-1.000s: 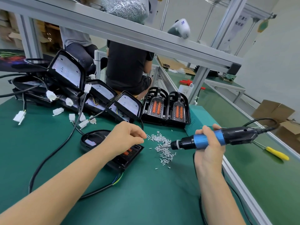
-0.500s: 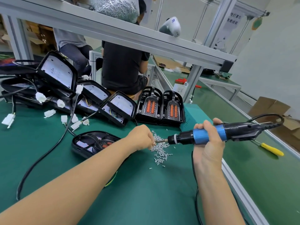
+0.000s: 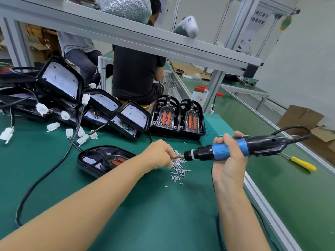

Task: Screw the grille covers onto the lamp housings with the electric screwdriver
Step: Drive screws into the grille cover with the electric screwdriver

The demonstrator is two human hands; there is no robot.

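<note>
Electric screwdriver (image 3: 235,150): one, blue-and-black, corded, held level above the green bench mat (image 3: 145,214); bit points left, over the screw pile

Right hand (image 3: 229,156): fingers wrapped round the blue barrel of the screwdriver from below, thumb on top

Left hand (image 3: 159,153): fingers curled at the bit tip, directly over the screws; fingertips face away, so whether a screw is pinched cannot be told

Screws (image 3: 178,168): one loose heap of small silver screws on the mat, too many to count, with a few strays scattered toward the near edge

Lamp housing with grille cover (image 3: 103,160): one, lying flat on the mat just left of the left forearm, orange lens visible under the black grille

Open lamp housings (image 3: 130,121): at least three, propped tilted in a row at rear left, pale boards facing up; further ones behind are tangled in black cables and not countable

Finished lamps (image 3: 178,117): two, upright, side by side, each with paired orange strips, just beside a teal box (image 3: 212,129)

White connectors (image 3: 52,126): about nine, loose or on cable ends at left

Yellow-handled screwdriver (image 3: 302,163): one, lying on the neighbouring bench at right

Bag of screws (image 3: 125,5): one, on the overhead aluminium shelf

Persons seated behind the bench: two
</note>
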